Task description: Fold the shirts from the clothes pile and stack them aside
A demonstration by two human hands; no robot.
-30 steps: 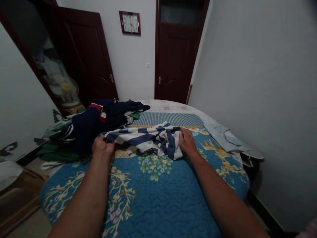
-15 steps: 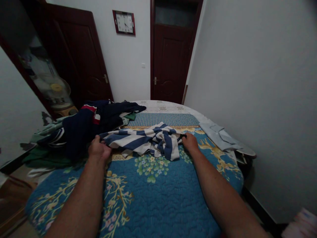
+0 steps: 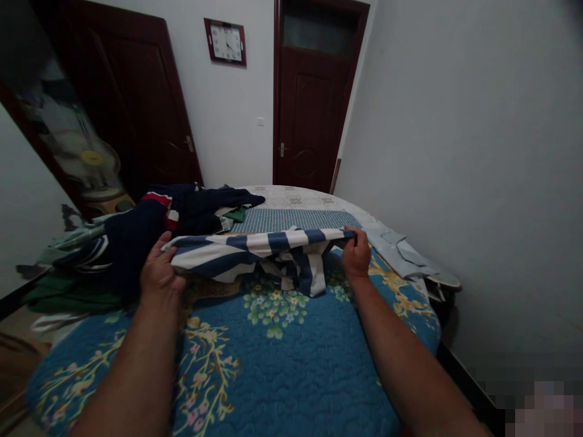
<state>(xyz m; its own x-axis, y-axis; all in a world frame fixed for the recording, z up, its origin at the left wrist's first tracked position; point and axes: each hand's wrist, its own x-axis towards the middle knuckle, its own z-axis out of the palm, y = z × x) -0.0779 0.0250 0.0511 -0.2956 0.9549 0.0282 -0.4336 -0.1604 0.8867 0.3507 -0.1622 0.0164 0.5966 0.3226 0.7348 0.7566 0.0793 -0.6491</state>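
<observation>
- A blue-and-white striped piece of soft cloth (image 3: 241, 252), perhaps a garment, spans the space between the 2 hands, above and partly on the blue quilted cover with a floral print (image 3: 291, 370).
- The left hand (image 3: 160, 273) pinches the cloth's left end, thumb uppermost; its lower fingers are partly hidden, so their exact curl I cannot tell.
- The right hand (image 3: 357, 252) has its fingers curled closely round the right end of the upper edge.
- Between these 2 grips the upper edge runs nearly straight; the lower part droops in crumpled folds, seemingly touching the cover right of centre.
- It should handle as light, limp and hard to damage, with little slip; the loose folds would probably sag or twist unless supported.
- The best holds look to be the 2 ends of the upper edge, pinched between thumb and fingers.
- Just beyond the left hand lies a heap of navy and green fabric clothes (image 3: 132, 233).
</observation>
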